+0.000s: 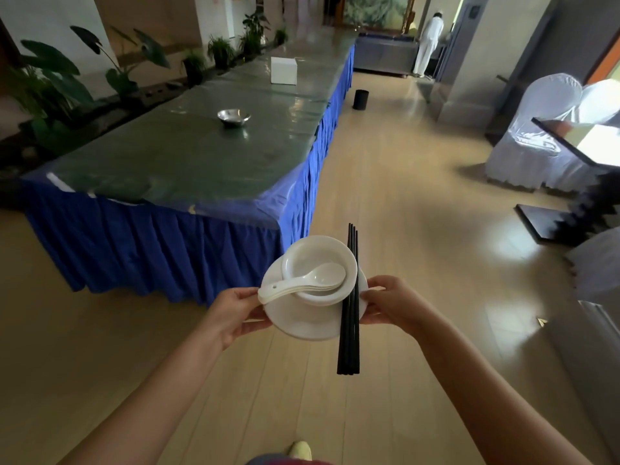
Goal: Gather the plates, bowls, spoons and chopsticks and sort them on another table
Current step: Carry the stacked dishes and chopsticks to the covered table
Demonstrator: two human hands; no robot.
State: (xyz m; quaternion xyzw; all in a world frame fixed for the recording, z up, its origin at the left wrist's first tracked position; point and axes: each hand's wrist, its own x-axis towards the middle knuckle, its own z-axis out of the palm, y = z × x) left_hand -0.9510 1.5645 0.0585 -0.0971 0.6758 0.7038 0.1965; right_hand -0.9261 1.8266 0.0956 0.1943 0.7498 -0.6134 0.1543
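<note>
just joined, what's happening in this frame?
A person is carrying a stack of tableware over a wooden floor. The left hand and right hand each grip an edge of the white plates. On these sit stacked white bowls holding nested white spoons, with black chopsticks laid across the right side. Ahead on the left is a blue-skirted table bearing a metal bowl and a white box.

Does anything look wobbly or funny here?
Yes. The black chopsticks lie loose across the white plates, sticking out past both edges, so they might slide off. The stacked white spoons poke over the rim of the white bowls. Nothing looks spilled or broken.
</note>
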